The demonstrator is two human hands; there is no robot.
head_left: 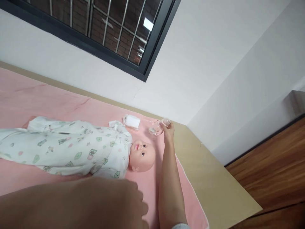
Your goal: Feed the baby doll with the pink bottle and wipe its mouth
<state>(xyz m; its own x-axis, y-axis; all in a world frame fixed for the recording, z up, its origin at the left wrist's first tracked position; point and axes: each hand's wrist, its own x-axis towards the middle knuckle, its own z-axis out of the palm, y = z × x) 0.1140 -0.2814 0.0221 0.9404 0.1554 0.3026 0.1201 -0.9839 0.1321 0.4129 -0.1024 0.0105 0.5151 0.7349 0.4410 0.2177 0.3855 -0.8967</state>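
Note:
My right hand (168, 128) reaches across the pink sheet beyond the doll's head. Its fingers pinch a small clear plastic case (155, 129), which looks opened into two rounded halves. What lies inside the case is too small to make out. A baby doll (143, 156) lies on its back, dressed in a white patterned suit (78, 148). Close to the camera, my left hand (124, 203) hangs in front of the doll's near side with its fingers curled. Its palm is hidden, so I cannot see whether it holds anything.
A clear packet with something white (132, 122) lies by the doll's far sleeve. The pink sheet (190, 197) covers part of a pale wooden board (214, 181). Behind it are a white wall (190, 57) and a barred window (114, 31); brown wood panels (274, 165) stand at right.

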